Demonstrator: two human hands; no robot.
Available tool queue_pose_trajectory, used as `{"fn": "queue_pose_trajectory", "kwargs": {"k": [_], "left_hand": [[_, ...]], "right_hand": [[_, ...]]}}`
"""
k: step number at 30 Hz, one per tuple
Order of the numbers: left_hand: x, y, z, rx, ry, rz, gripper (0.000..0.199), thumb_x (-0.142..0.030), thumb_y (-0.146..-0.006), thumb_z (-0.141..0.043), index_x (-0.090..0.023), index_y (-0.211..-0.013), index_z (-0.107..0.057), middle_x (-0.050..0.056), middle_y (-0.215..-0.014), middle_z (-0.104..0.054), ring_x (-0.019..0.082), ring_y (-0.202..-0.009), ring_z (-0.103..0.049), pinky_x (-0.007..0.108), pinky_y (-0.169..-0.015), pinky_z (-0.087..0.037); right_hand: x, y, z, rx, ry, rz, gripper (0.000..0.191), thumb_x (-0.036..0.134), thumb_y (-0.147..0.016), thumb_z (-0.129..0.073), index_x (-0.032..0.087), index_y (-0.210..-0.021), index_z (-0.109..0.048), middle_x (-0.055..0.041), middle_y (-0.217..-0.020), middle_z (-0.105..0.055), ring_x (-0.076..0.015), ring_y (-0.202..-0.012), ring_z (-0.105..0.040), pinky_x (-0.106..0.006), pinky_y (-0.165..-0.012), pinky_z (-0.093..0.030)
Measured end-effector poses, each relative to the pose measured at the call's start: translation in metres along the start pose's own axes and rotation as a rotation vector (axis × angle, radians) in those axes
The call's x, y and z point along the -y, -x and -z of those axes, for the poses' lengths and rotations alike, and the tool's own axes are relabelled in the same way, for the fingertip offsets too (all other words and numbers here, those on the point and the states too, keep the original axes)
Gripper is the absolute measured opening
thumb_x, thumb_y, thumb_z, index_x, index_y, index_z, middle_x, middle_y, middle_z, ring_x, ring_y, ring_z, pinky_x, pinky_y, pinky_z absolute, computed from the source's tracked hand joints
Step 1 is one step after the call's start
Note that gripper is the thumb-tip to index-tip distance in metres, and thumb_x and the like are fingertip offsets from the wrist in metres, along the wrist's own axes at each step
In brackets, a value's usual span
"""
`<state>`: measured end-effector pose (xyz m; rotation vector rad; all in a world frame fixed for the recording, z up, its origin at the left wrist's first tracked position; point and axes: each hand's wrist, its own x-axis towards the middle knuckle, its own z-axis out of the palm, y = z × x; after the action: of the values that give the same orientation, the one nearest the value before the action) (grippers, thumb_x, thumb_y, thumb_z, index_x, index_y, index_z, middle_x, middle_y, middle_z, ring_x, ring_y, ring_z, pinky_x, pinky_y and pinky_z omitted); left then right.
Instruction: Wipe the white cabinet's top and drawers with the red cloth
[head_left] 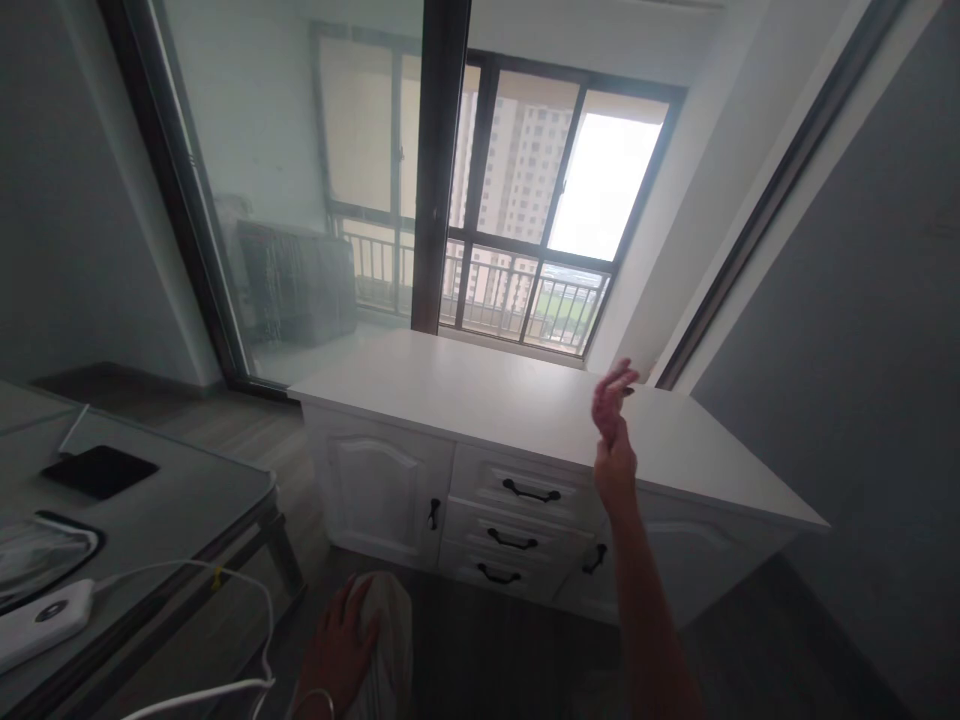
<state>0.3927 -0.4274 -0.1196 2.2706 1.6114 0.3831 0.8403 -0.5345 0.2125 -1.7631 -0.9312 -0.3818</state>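
My right hand (615,462) is raised at the end of my stretched arm, in front of the front edge of a white cabinet top (487,395). Its fingers look closed round a small, crumpled, pinkish-red thing (607,400) that sticks up above the fist; blur hides what it is. Low in the view, my left hand (345,640) lies flat on my knee (390,620), which is covered in light cloth. The left fingers are spread a little and hold nothing. A thin bracelet (322,697) circles the left wrist.
The white cabinet has drawers (525,490) and doors with black handles. A glass-topped table (202,480) at left bears a black pad (101,470), a white device (45,625) and a white cable (266,600). Sliding glass and windows (517,180) stand behind the cabinet.
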Motion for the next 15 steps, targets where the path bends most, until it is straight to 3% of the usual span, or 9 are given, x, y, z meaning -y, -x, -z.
{"fn": "queue_pose_trajectory", "kwargs": {"k": [1,3,5,6,10,15], "left_hand": [[0.0,0.0,-0.001,-0.006,-0.001,-0.002,0.074,-0.052,-0.102,-0.031,-0.018,-0.164,-0.053,0.014,-0.175,-0.048,0.033,-0.154,-0.055,0.05,-0.128,-0.044],[0.002,0.0,-0.003,-0.009,-0.008,-0.008,0.076,-0.051,-0.102,-0.03,-0.015,-0.164,-0.052,0.016,-0.175,-0.048,0.034,-0.155,-0.055,0.05,-0.13,-0.042],[0.006,0.0,-0.004,0.001,-0.009,-0.009,0.077,-0.051,-0.102,-0.029,-0.012,-0.164,-0.051,0.018,-0.176,-0.046,0.034,-0.156,-0.053,0.05,-0.13,-0.041],[0.008,0.0,-0.003,0.007,-0.007,-0.009,0.077,-0.051,-0.102,-0.029,-0.011,-0.164,-0.051,0.018,-0.176,-0.046,0.034,-0.157,-0.052,0.049,-0.131,-0.041],[0.015,0.002,0.003,0.017,0.002,0.02,0.074,-0.049,-0.102,-0.032,-0.014,-0.164,-0.051,0.016,-0.176,-0.047,0.033,-0.159,-0.051,0.051,-0.131,-0.041],[0.012,0.002,0.011,0.026,0.01,0.031,0.071,-0.046,-0.101,-0.037,-0.017,-0.164,-0.05,0.015,-0.175,-0.049,0.032,-0.156,-0.054,0.052,-0.131,-0.041]], "right_hand": [[0.009,-0.011,-0.018,0.108,0.084,0.065,0.07,0.015,-0.088,-0.043,0.018,-0.157,-0.059,-0.0183,-0.158,-0.065,-0.0293,-0.153,-0.052,-0.06,-0.132,-0.033],[0.02,-0.021,-0.051,0.455,0.275,0.094,0.071,0.019,-0.094,-0.044,0.022,-0.164,-0.054,-0.0137,-0.174,-0.05,-0.03,-0.167,-0.034,-0.064,-0.138,-0.014],[0.021,-0.019,-0.072,0.754,0.422,0.074,0.068,0.033,-0.103,-0.045,0.024,-0.17,-0.046,-0.0099,-0.181,-0.038,-0.0294,-0.172,-0.025,-0.062,-0.139,-0.008],[0.018,-0.016,-0.078,0.846,0.467,0.068,0.069,0.042,-0.106,-0.045,0.025,-0.173,-0.04,-0.0084,-0.184,-0.033,-0.0286,-0.173,-0.021,-0.06,-0.14,-0.008],[0.001,-0.005,-0.081,0.921,0.527,0.109,0.081,0.064,-0.107,-0.044,0.027,-0.177,-0.029,-0.0049,-0.188,-0.019,-0.0264,-0.175,-0.011,-0.058,-0.141,-0.004],[-0.006,-0.001,-0.073,0.898,0.516,0.157,0.081,0.061,-0.104,-0.056,0.03,-0.176,-0.034,-0.0048,-0.187,-0.025,-0.0279,-0.175,-0.009,-0.058,-0.14,-0.011]]}}
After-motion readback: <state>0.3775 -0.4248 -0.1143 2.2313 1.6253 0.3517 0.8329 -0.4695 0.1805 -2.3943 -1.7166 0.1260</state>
